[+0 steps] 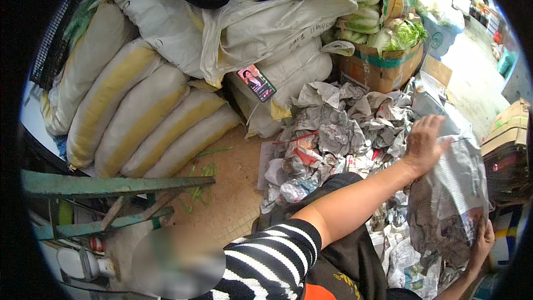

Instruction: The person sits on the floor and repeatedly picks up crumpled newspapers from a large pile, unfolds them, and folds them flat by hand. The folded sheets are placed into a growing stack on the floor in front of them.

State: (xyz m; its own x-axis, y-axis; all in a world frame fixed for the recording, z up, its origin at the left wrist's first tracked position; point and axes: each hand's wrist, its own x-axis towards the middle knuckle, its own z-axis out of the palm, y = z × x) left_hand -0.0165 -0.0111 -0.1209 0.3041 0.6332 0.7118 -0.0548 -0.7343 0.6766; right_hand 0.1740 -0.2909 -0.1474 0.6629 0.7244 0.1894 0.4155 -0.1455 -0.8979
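Observation:
A crumpled sheet of newspaper [452, 183] lies spread before me on the right side of the view, creased and partly in shadow. My left hand [425, 143] is at its upper left edge, palm down with the fingers apart. At the lower right edge of the sheet, my right hand [485, 237] grips the paper between thumb and fingers. Under and beside the sheet is a large heap of crumpled newspaper [341, 133]. Just beyond my left hand stands a pale box-like object [435, 100], partly hidden by the paper.
Filled white sacks with yellow stripes [141, 121] are stacked at left. A lit smartphone [257, 83] leans on a white sack [291, 71]. Behind the heap stands a cardboard box of cabbages [381, 64]. Flattened cardboard [508, 127] is at far right, a green wooden frame [116, 185] at lower left.

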